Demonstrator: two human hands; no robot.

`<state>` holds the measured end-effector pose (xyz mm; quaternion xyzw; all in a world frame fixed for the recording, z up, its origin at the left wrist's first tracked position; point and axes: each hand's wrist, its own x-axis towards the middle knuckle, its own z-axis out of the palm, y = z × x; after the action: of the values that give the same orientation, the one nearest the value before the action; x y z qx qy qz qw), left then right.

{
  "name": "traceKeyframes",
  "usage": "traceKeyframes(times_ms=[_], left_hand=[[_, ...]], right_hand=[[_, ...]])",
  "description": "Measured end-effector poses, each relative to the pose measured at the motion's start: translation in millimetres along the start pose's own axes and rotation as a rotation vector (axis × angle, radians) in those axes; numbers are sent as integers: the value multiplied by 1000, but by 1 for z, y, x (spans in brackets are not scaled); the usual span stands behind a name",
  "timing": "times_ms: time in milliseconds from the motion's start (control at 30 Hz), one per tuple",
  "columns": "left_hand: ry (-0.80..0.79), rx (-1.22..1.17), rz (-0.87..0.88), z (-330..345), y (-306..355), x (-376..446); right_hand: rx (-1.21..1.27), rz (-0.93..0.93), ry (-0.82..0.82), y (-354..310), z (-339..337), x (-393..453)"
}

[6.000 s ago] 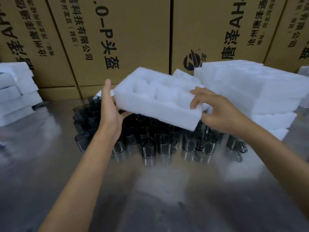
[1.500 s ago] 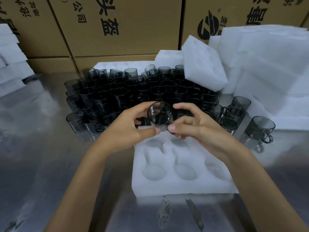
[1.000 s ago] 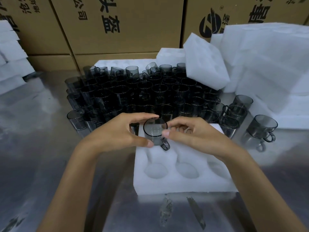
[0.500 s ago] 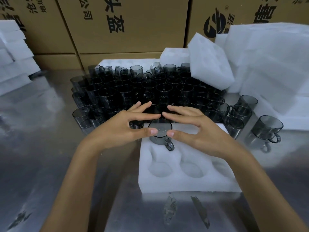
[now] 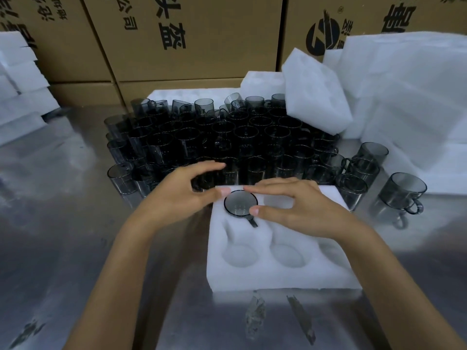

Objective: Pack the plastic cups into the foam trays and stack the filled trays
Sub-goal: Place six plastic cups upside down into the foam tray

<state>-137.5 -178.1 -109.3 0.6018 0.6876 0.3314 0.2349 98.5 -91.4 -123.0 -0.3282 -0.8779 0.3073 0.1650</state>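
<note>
Tray: a white rectangular foam tray with round moulded pockets lay flat on the shiny metal table, lower centre-right of the frame.
Seated cup: one smoky-grey transparent plastic cup with a handle sat sunk in the tray's far-left pocket, mouth up, its handle pointing toward the lower right in a slot of the foam.
Empty pockets: two round pockets in the near row and one just right of the seated cup showed bare foam; the rest lay under the right forearm.
Left hand: the left hand hovered at the tray's far-left corner, fingers extended and loosely spread, thumb tip just beside the cup's rim; it held nothing.
Right hand: the right hand lay over the tray's far half, forefinger along the far side of the cup's rim and thumb tip touching its near-right edge; a light pinch at the rim, the other fingers relaxed.
Loose cups: a dense cluster of matching grey cups stood upright at mid-frame beyond the tray, with a few more apart at the right.
Spare foam: a tilted white foam tray leaned on a tall stack of foam trays at upper right; another stack stood at the left edge.
Background: brown cardboard boxes with black printed characters filled the top of the frame.
</note>
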Motion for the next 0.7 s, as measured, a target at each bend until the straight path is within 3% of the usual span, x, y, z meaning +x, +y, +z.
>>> traceKeyframes(times_ms=[100, 200, 367, 500, 700], left_hand=[[153, 89, -23, -8, -13, 2], [130, 221, -31, -8, -20, 2], [150, 292, 13, -3, -21, 4], [128, 211, 60, -4, -19, 2], [288, -44, 135, -5, -5, 2]], right_hand=[[87, 30, 32, 4, 0, 1], [198, 89, 37, 9, -2, 2], [142, 86, 45, 10, 1, 3], [155, 93, 37, 12, 1, 4], [181, 60, 107, 7, 2, 5]])
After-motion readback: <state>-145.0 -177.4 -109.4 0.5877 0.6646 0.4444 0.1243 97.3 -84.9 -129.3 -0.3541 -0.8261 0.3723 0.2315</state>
